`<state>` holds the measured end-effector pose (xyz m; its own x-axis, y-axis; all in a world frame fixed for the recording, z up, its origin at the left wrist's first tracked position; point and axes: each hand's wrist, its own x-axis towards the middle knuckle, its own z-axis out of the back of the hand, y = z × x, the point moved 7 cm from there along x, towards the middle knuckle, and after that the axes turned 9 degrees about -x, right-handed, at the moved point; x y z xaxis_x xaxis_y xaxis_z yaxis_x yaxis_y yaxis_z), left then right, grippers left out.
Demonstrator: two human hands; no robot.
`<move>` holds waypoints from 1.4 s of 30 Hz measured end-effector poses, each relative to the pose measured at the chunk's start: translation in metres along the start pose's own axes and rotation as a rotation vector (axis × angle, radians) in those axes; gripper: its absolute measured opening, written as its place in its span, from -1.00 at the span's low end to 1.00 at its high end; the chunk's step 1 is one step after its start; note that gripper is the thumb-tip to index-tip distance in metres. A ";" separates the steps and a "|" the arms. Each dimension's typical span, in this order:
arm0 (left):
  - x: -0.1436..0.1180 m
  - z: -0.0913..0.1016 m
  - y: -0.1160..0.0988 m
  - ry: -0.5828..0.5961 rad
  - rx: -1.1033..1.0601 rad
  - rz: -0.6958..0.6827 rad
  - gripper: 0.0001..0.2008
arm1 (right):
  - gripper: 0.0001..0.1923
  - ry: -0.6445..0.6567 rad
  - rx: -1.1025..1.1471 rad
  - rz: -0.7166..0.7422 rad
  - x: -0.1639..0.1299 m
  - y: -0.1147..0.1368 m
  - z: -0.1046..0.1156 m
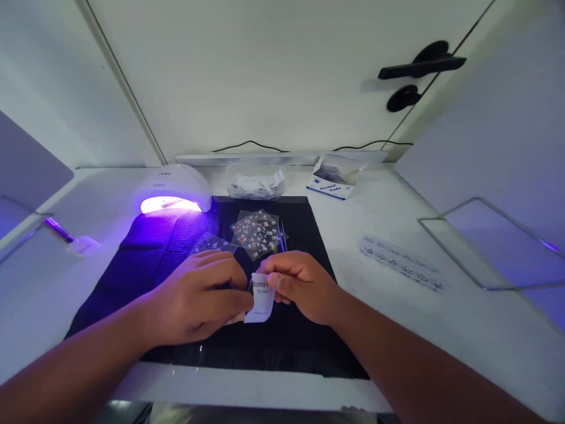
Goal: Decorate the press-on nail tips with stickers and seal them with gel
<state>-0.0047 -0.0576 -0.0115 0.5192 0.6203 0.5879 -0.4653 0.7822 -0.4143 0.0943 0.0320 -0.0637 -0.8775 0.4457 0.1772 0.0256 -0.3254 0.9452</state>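
Over the black mat, my right hand (pixel 296 282) pinches the upper right corner of a small white alcohol pad packet (pixel 261 306) between thumb and fingers. My left hand (pixel 207 297) is closed at the packet's left edge, its thumb and fingertips against it. Part of that edge is hidden behind the left fingers. Just beyond my hands lie clear nail sticker sheets (pixel 258 232) with small printed designs, and another sheet (pixel 214 242) partly behind my left hand. A pair of tweezers (pixel 282 237) rests beside the sheets, close to my right hand.
A lit nail lamp (pixel 176 182) stands at the back left on the black mat's (pixel 309 229) corner. Behind the mat are a clear box of white packets (pixel 256 182) and an open alcohol pads box (pixel 335 176). A patterned clear strip (pixel 401 263) lies right, near a metal stand (pixel 485 288).
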 end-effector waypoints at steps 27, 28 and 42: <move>-0.060 0.076 0.066 -0.416 -0.046 0.472 -0.92 | -0.55 -0.344 -0.080 -0.337 0.007 -0.031 0.056; -0.063 0.073 0.072 -0.403 -0.067 0.492 -0.95 | -0.58 -0.387 -0.158 -0.362 0.010 -0.029 0.067; -0.073 0.061 0.098 -0.551 -0.214 0.562 -0.86 | -0.66 -0.607 -0.918 -0.278 0.102 0.000 0.139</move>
<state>-0.1320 -0.0299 -0.0533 -0.2043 0.8493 0.4867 -0.3753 0.3913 -0.8403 0.0713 0.1935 -0.0077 -0.4142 0.8472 0.3327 -0.7141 -0.5291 0.4584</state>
